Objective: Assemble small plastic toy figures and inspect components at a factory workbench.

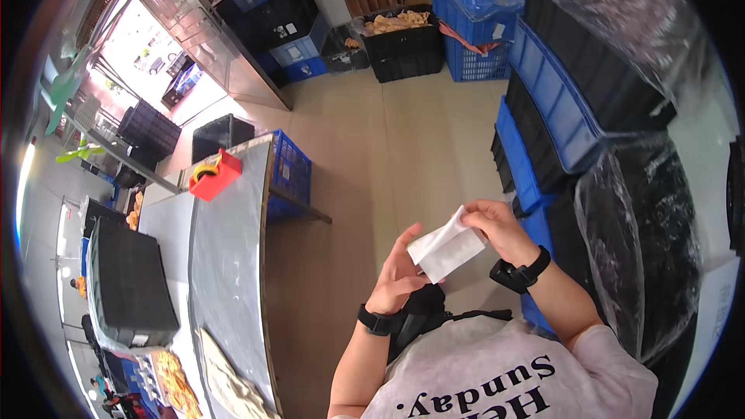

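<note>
White paper (445, 254), folded over on itself with one flap raised, is held in the air in front of the person's body, above the tiled floor (349, 132). The right hand (497, 226) pinches its upper right corner between thumb and fingers. The left hand (397, 273) grips it at the left edge, thumb low and index finger extended up along the side; the other fingers are partly hidden. A black wristband sits on each wrist, and the person wears a pale shirt (481, 372) with dark lettering.

To the left stands a long grey worktop (229, 264). Near its far end is a red tape dispenser (220, 178) carrying a yellow roll, and a pale cloth (233, 380) lies crumpled toward the near end. A blue crate (293, 174) stands beside the far end, partly hidden by the worktop. Farther left is a black bin (130, 283) with clear plastic around it.

To the right, blue and black crates (559, 93) are stacked, some under clear plastic. Across the floor, a black crate (405, 53) holds yellowish pieces, next to stacked blue baskets (477, 23). A metal door (206, 39) stands open at the upper left.
</note>
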`<state>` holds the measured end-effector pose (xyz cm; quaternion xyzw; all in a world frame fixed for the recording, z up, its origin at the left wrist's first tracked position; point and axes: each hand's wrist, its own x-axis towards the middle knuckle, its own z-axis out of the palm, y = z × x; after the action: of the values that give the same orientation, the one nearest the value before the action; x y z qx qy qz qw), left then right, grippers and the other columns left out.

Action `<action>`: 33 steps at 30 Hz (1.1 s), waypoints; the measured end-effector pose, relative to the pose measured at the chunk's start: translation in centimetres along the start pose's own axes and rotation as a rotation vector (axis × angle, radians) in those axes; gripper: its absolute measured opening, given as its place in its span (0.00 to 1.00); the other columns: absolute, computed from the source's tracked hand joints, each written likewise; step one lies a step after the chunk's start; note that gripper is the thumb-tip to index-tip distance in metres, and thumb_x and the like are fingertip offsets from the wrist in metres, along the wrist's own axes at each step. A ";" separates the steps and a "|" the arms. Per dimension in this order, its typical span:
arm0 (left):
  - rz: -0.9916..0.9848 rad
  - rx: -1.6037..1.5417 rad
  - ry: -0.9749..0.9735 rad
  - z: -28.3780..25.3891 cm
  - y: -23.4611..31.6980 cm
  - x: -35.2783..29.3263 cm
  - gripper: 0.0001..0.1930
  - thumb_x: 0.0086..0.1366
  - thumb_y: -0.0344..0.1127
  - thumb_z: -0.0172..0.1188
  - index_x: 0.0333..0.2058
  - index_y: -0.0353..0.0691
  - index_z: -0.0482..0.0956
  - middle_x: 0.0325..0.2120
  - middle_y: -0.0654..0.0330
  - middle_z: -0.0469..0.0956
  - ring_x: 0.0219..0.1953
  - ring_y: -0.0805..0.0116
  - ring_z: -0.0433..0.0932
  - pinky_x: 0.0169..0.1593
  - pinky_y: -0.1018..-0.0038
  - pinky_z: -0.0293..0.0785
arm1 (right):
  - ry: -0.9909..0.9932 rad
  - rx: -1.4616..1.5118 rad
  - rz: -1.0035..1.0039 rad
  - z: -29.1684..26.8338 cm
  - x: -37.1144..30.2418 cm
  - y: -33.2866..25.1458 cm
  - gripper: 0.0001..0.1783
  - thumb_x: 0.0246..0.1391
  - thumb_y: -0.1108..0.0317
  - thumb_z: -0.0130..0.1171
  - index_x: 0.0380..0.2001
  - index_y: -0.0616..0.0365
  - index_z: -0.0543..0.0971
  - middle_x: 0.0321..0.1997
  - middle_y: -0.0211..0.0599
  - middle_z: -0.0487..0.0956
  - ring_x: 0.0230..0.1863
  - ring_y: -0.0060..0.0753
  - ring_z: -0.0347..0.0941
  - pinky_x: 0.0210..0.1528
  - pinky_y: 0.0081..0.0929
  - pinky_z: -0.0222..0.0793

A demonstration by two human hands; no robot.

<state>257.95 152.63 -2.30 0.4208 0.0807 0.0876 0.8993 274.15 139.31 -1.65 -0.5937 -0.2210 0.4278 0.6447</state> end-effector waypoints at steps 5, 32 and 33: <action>-0.116 0.244 0.199 -4.2 4.6 8.0 0.19 0.59 0.27 0.50 0.49 0.33 0.63 0.40 0.58 0.72 0.40 0.69 0.73 0.42 0.71 0.72 | 0.141 0.059 -0.052 0.7 9.4 -2.6 0.10 0.53 0.68 0.49 0.35 0.61 0.74 0.31 0.26 0.75 0.33 0.14 0.68 0.35 0.13 0.62; 0.088 0.058 0.194 -16.8 17.2 44.8 0.47 0.51 0.59 0.54 0.59 0.42 0.37 0.29 0.48 0.74 0.28 0.64 0.76 0.31 0.74 0.72 | -0.367 -0.362 -0.547 -11.0 52.8 -18.3 0.11 0.50 0.68 0.55 0.35 0.64 0.74 0.31 0.35 0.77 0.35 0.22 0.71 0.38 0.20 0.65; 0.119 0.051 0.143 -17.5 18.0 45.8 0.47 0.51 0.58 0.55 0.59 0.43 0.37 0.33 0.45 0.74 0.31 0.60 0.77 0.36 0.70 0.74 | -0.393 -0.355 -0.544 -10.7 54.3 -18.7 0.11 0.50 0.68 0.55 0.35 0.64 0.74 0.31 0.35 0.77 0.35 0.22 0.71 0.38 0.20 0.65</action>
<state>297.04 187.33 -2.82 0.4404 0.1216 0.1686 0.8734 317.14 178.66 1.98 -0.5224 -0.5605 0.3018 0.5674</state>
